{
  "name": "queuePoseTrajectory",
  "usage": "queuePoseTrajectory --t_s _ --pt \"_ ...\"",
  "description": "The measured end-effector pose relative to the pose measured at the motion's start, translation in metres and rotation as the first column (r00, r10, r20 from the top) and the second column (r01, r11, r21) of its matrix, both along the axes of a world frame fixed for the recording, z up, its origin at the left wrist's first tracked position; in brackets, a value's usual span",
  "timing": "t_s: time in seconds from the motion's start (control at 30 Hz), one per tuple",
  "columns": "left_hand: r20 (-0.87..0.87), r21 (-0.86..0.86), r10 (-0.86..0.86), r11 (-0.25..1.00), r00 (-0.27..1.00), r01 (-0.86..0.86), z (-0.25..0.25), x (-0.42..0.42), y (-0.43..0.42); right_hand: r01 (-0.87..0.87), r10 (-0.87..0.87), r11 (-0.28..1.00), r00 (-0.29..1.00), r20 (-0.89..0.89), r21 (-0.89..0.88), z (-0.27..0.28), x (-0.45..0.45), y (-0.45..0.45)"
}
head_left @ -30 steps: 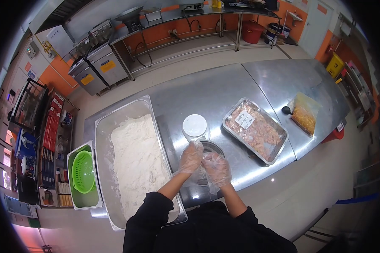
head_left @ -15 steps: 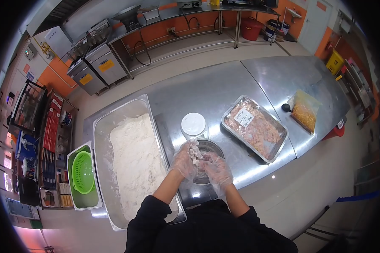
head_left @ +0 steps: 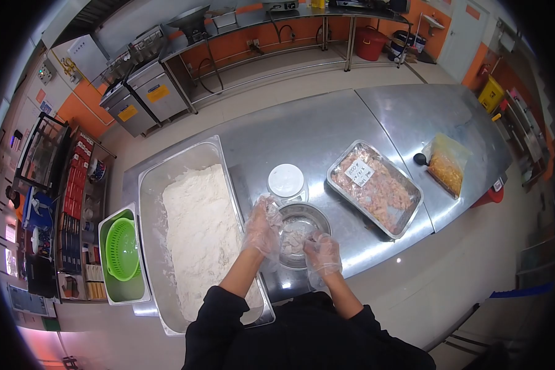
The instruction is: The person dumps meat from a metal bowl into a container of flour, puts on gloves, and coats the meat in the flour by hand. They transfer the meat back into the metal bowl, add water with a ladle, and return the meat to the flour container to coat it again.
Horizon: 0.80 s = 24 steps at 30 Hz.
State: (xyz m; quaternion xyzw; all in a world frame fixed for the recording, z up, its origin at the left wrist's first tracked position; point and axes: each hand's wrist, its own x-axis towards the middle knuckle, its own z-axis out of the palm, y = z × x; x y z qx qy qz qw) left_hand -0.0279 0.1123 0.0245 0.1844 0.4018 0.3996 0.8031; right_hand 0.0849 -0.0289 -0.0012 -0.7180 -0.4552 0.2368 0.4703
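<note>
A round metal bowl [head_left: 319, 216] stands in front of me with pale, flour-coated pieces [head_left: 295, 239] in it. My left hand [head_left: 263, 227], in a clear plastic glove, is at the bowl's left rim, its fingers curled around whitish floured bits [head_left: 271, 210]. Over the right rim is my right hand [head_left: 322, 254], gloved too, its fingers drawn together; what they hold, if anything, is hidden. Just behind the bowl sits a white kitchen scale [head_left: 285, 180]. To the left lies a large steel pan [head_left: 149, 203] full of white flour [head_left: 200, 216].
On the steel table [head_left: 277, 135], a wrapped tray [head_left: 407, 227] of raw meat pieces carries a handwritten label. Farther right lie a bag of orange-yellow crumbs [head_left: 445, 169] and a black ladle [head_left: 420, 159]. A green basket [head_left: 122, 246] sits in a smaller pan at far left.
My hands were together over the bowl with a floured clump between them. Now they are apart, left hand left and up, right hand lower right, and the pieces in the bowl show.
</note>
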Motion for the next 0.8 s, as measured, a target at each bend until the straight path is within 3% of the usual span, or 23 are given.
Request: queuePoseTrajectory --t_s 0.1,0.2,0.3,0.4,0.5,0.6,0.7,0.8 --pt "0.018 -0.02 -0.091 0.996 0.996 0.091 0.024 0.005 -0.009 -0.036 -0.096 0.956 0.899 0.427 0.291 -0.022 0.0 0.01" --pt "-0.121 -0.128 -0.097 0.988 0.988 0.081 0.015 0.007 -0.014 0.091 -0.095 0.983 0.995 0.021 0.159 0.019 -0.015 0.017" --pt "-0.087 -0.109 -0.27 0.959 0.959 0.26 0.021 0.005 -0.027 -0.007 -0.02 0.965 0.995 0.1 0.261 0.041 -0.022 0.023" --pt "-0.088 -0.028 -0.293 0.956 0.952 0.291 0.012 0.007 -0.035 -0.1 0.046 0.934 0.986 0.162 0.343 0.018 -0.02 0.026" --pt "0.067 -0.032 -0.233 0.971 0.97 0.236 -0.014 0.002 -0.025 0.126 -0.014 0.938 0.945 -0.327 0.324 0.021 -0.024 0.016" --pt "0.047 -0.16 -0.26 0.951 0.964 0.265 0.017 -0.001 -0.024 0.149 -0.064 0.96 0.942 -0.33 0.238 0.03 -0.013 0.011" --pt "-0.031 -0.05 -0.328 0.944 0.944 0.326 0.011 -0.008 -0.022 0.08 -0.015 0.975 0.956 -0.293 0.209 -0.008 0.0 0.009" --pt "-0.316 0.07 -0.39 0.9 0.865 0.431 -0.059 -0.022 -0.007 0.079 -0.035 0.982 0.968 -0.247 0.173 0.013 0.003 0.005"
